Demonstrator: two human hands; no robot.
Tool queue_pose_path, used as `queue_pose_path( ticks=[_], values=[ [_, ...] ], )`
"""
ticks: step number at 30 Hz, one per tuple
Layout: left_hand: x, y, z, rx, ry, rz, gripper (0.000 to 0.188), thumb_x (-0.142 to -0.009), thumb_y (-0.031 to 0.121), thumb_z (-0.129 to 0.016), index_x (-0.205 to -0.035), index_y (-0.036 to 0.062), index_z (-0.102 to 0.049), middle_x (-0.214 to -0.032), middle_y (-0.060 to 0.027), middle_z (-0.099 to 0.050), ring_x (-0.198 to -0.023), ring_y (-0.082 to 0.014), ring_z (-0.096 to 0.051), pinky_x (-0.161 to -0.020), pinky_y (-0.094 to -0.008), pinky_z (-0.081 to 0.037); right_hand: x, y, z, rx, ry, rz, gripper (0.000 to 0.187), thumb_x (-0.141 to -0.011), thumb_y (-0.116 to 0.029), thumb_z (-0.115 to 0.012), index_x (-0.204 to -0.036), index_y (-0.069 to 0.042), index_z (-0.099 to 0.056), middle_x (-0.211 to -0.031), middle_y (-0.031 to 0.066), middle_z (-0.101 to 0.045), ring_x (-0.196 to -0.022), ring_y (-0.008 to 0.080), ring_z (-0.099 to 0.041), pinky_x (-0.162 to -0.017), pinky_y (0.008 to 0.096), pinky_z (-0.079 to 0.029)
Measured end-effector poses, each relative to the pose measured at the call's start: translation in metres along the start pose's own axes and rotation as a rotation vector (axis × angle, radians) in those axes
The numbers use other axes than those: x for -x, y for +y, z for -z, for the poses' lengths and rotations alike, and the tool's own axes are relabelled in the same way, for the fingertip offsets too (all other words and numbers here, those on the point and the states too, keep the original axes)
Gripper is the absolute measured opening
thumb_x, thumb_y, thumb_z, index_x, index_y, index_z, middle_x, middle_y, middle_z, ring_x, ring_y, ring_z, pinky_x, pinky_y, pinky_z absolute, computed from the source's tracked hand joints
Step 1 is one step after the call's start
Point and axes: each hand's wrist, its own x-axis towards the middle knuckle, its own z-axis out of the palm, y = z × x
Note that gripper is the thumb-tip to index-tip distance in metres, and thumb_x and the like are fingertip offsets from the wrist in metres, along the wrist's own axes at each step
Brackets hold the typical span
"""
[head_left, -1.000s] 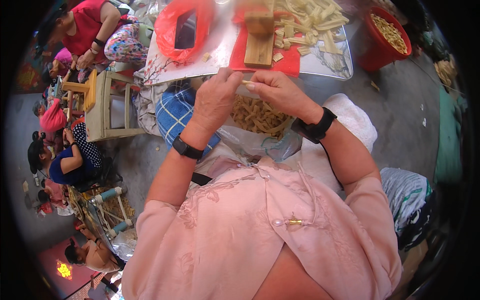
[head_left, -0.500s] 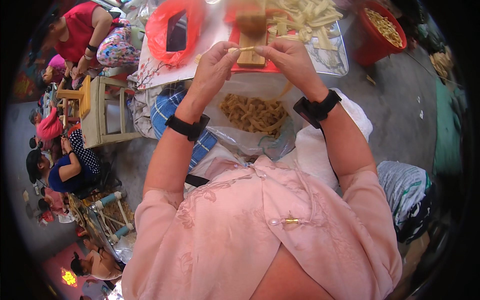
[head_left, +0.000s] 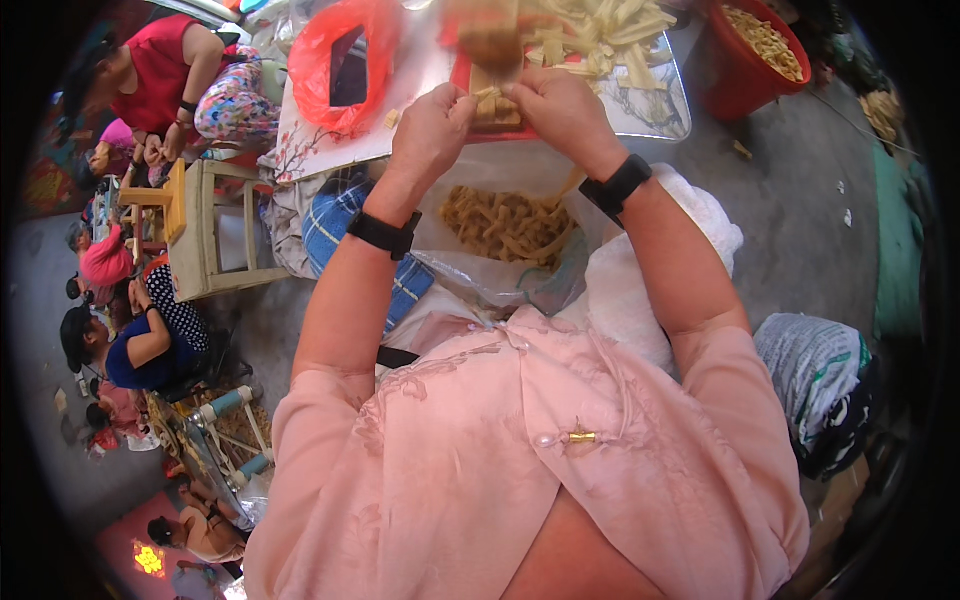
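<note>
one pale strip pinched between curled left hand and curled right hand

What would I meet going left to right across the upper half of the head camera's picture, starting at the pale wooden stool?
Pale wooden stool, red plastic bag, left hand, wooden block, right hand, red bucket.
</note>
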Motion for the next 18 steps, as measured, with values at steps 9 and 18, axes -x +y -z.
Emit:
queue_pose_path(
  ticks=[9, 18],
  values=[
    [0.067, -0.011, 0.004, 0.016, 0.038, -0.241, 0.022, -0.086, 0.019, -0.061, -0.103, 0.0053, -0.064, -0.092, -0.0071, -0.062, -0.084, -0.0158, -0.055, -0.082, -0.0270, -0.043, 0.032, -0.033, 0.006, 0.112, 0.122, 0.321, 0.016, -0.086, -0.021, -0.054, -0.085, -0.007, -0.062, -0.079, 0.0109, -0.063, -0.080, 0.0312, -0.060, -0.066, 0.0434, -0.047],
    [0.091, 0.015, 0.005, 1.336, -0.277, 0.454, 0.022, -0.093, 0.024, -0.048, -0.102, 0.0063, -0.057, -0.093, -0.0028, -0.060, -0.087, -0.0132, -0.058, -0.077, -0.0273, -0.046, 0.072, -0.055, -0.016, -0.402, -0.064, 0.671, 0.014, -0.084, -0.008, -0.059, -0.098, -0.005, -0.063, -0.082, 0.0122, -0.060, -0.079, 0.0294, -0.058, -0.069, 0.0336, -0.047]
  ],
)
